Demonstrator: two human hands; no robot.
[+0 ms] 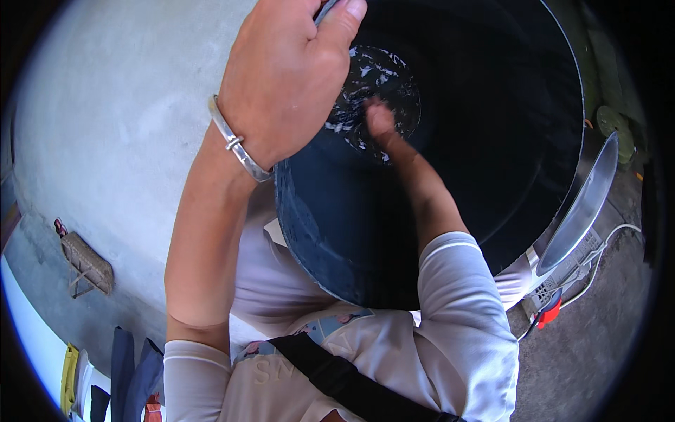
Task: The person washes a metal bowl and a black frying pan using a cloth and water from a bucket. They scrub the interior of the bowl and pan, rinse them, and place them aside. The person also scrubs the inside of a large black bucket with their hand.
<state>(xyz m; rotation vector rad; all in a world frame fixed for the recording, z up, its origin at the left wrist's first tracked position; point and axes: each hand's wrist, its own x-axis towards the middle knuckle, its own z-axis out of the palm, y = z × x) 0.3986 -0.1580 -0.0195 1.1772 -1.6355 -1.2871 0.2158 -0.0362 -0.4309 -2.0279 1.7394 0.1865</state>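
A large dark barrel [506, 176] stands open in front of me, tilted toward my body between my legs. My left hand [292, 77], with a silver bangle [239, 148] on the wrist, is closed over the barrel's left rim, the thumb on top. Deep inside, my right hand [381, 121] reaches down to a small pool of rippling water [404, 81] at the bottom. Its fingers are smeared by motion, and whether they hold anything does not show.
To the right, a shiny metal basin or lid [580, 204] leans near the barrel, with a white cord [598, 260] and a red object [550, 314] on the floor. A small woven stool [88, 261] is at the left. Dark cloths [133, 376] hang at the lower left.
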